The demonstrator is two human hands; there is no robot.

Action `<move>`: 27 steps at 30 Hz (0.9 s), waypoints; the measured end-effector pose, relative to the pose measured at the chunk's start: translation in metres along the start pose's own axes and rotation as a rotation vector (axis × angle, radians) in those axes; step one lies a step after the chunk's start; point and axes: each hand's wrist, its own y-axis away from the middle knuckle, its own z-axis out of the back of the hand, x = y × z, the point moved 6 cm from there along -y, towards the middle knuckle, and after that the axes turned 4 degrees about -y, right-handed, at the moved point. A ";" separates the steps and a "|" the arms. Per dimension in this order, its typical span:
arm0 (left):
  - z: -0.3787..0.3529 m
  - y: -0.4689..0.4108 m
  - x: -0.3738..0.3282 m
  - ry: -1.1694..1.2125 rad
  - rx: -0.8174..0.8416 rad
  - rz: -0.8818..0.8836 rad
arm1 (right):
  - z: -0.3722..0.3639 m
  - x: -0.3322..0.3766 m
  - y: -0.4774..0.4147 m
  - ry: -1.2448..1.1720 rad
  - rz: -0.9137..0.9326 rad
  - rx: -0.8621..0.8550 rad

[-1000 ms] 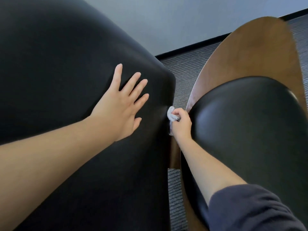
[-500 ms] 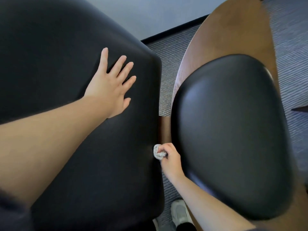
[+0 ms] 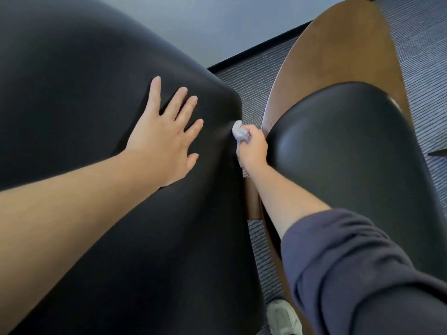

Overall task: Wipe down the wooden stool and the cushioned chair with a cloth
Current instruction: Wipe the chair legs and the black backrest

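A large black cushion (image 3: 96,93) of the chair fills the left half of the view. My left hand (image 3: 164,141) lies flat on it with fingers spread. My right hand (image 3: 254,148) grips a small bunched grey cloth (image 3: 239,132) and presses it against the right edge of that cushion, down in the narrow gap. On the right is a second black cushion (image 3: 350,165) set in a curved brown wooden shell (image 3: 338,44). My right forearm and dark sleeve reach down into the gap.
Grey striped carpet (image 3: 251,76) shows between and beyond the two cushions. A black baseboard (image 3: 254,48) runs under a pale wall at the top. A white shoe (image 3: 283,317) shows at the bottom of the gap.
My right hand with the cloth went down the cushion's edge half a second ago and has come back up it. My left hand stays flat on the cushion.
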 end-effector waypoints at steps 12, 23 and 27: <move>0.001 -0.001 -0.002 -0.011 -0.001 0.000 | 0.014 0.015 0.070 -0.001 0.177 0.222; 0.010 0.047 -0.006 0.016 0.070 -0.026 | 0.056 -0.006 0.237 -0.039 0.152 0.488; 0.016 0.061 0.012 -0.020 0.083 -0.015 | 0.069 0.000 0.261 -0.001 0.117 0.543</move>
